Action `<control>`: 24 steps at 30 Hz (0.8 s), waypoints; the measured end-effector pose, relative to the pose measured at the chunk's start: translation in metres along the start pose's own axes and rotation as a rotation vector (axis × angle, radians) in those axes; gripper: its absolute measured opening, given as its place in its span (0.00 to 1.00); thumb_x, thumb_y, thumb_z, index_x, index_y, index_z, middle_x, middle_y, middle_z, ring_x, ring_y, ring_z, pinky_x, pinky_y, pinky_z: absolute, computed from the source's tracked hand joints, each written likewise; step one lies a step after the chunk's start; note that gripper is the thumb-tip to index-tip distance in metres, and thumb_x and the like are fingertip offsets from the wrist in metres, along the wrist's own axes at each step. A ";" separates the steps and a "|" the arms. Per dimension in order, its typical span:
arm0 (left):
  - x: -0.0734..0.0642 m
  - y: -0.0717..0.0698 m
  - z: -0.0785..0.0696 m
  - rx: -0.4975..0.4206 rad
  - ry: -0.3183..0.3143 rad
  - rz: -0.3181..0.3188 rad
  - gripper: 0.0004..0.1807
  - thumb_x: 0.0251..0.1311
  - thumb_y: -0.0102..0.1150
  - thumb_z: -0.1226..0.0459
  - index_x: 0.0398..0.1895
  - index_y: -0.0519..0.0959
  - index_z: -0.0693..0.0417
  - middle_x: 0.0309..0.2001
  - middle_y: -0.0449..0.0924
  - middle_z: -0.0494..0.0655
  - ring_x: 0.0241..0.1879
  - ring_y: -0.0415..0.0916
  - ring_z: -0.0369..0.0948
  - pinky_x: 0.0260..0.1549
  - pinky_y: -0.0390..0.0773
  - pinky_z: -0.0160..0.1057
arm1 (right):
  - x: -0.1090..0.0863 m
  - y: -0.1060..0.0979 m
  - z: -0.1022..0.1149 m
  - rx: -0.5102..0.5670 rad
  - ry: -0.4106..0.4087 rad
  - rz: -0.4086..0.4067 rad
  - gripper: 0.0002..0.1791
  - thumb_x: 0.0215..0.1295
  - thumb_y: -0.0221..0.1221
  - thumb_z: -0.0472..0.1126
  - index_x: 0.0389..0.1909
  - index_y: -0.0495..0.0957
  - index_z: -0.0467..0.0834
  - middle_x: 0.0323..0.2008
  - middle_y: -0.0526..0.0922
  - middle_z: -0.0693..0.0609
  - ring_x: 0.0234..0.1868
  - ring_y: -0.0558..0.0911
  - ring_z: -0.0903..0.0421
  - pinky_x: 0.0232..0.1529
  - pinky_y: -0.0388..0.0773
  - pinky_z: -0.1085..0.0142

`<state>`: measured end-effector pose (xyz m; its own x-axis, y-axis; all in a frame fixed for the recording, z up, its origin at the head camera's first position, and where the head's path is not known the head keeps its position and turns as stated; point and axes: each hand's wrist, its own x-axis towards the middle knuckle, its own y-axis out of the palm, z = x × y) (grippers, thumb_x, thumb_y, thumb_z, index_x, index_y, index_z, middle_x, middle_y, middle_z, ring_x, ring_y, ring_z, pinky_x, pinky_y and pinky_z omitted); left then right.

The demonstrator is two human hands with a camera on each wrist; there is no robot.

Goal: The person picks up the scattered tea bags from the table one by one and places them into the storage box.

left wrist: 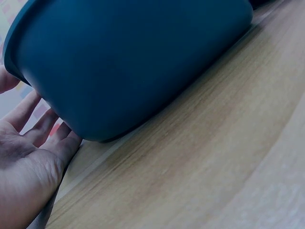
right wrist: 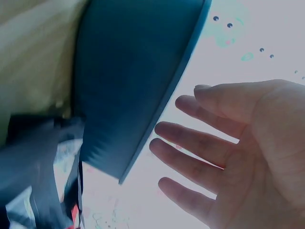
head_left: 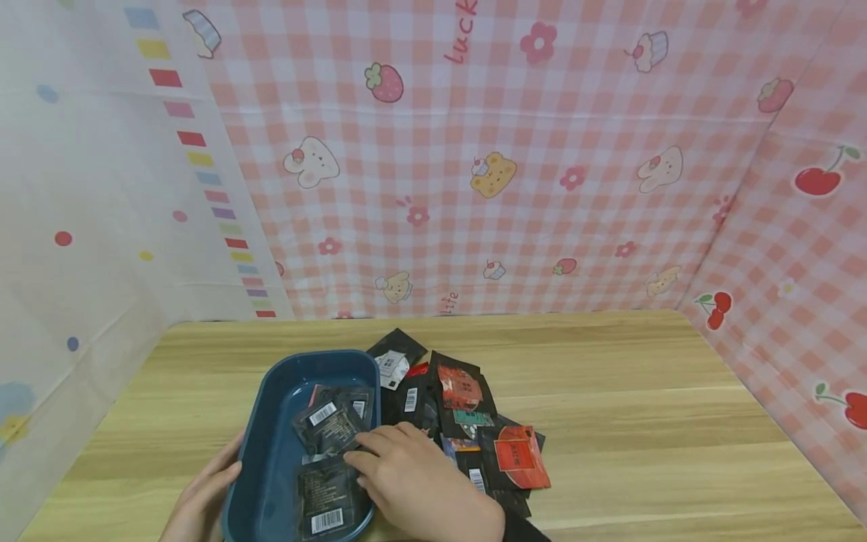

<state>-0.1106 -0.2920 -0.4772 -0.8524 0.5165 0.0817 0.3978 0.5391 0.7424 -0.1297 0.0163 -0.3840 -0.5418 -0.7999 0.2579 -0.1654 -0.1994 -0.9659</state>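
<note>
A blue plastic bin (head_left: pixel 266 391) sits on the wooden table with several dark packets inside, such as one with a barcode (head_left: pixel 328 493). Against its left wall my left hand (head_left: pixel 205 493) rests with loosely spread fingers; in the left wrist view, the hand (left wrist: pixel 31 148) touches the bin's outer side (left wrist: pixel 133 62). My right hand (head_left: pixel 416 478) hovers over the bin's right rim, fingertips above the packets. Seen from the right wrist, this hand (right wrist: pixel 233 148) has straight, parted fingers and nothing in it.
Right of the bin lies a loose pile of flat packets, among them a black-and-red packet (head_left: pixel 515 455), another with an orange-red front (head_left: pixel 460 388) and a black one with a white label (head_left: pixel 396 361). Patterned cloth walls (head_left: pixel 433 188) border the table (head_left: pixel 630 421).
</note>
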 end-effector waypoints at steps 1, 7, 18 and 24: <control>0.000 0.000 0.000 0.003 0.002 -0.005 0.30 0.74 0.16 0.66 0.63 0.71 0.37 0.60 0.76 0.32 0.59 0.70 0.36 0.56 0.78 0.38 | 0.000 0.000 -0.002 -0.002 0.012 -0.010 0.17 0.63 0.56 0.48 0.52 0.80 0.51 0.51 0.84 0.55 0.53 0.77 0.60 0.55 0.77 0.64; -0.001 -0.001 0.001 0.037 0.021 -0.030 0.30 0.74 0.17 0.67 0.62 0.71 0.37 0.60 0.76 0.31 0.59 0.70 0.35 0.54 0.78 0.37 | -0.001 -0.007 -0.017 0.062 0.107 0.022 0.18 0.64 0.56 0.47 0.55 0.78 0.50 0.55 0.82 0.52 0.56 0.76 0.57 0.57 0.77 0.59; 0.001 0.000 0.001 0.025 0.029 0.000 0.30 0.74 0.16 0.67 0.63 0.70 0.38 0.61 0.76 0.31 0.60 0.70 0.35 0.55 0.77 0.36 | -0.011 -0.009 -0.063 0.165 0.287 0.023 0.25 0.57 0.63 0.42 0.57 0.75 0.44 0.55 0.82 0.47 0.55 0.78 0.51 0.58 0.77 0.54; 0.001 0.000 0.001 0.008 0.020 0.006 0.30 0.74 0.16 0.67 0.63 0.70 0.38 0.61 0.76 0.32 0.60 0.70 0.35 0.56 0.77 0.36 | -0.023 -0.009 -0.086 0.280 0.452 0.107 0.33 0.51 0.67 0.41 0.61 0.72 0.41 0.58 0.79 0.42 0.56 0.77 0.45 0.58 0.76 0.49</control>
<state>-0.1109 -0.2909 -0.4772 -0.8567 0.5061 0.0995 0.4054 0.5415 0.7365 -0.1865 0.0852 -0.3796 -0.8545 -0.5128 0.0830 0.1025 -0.3231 -0.9408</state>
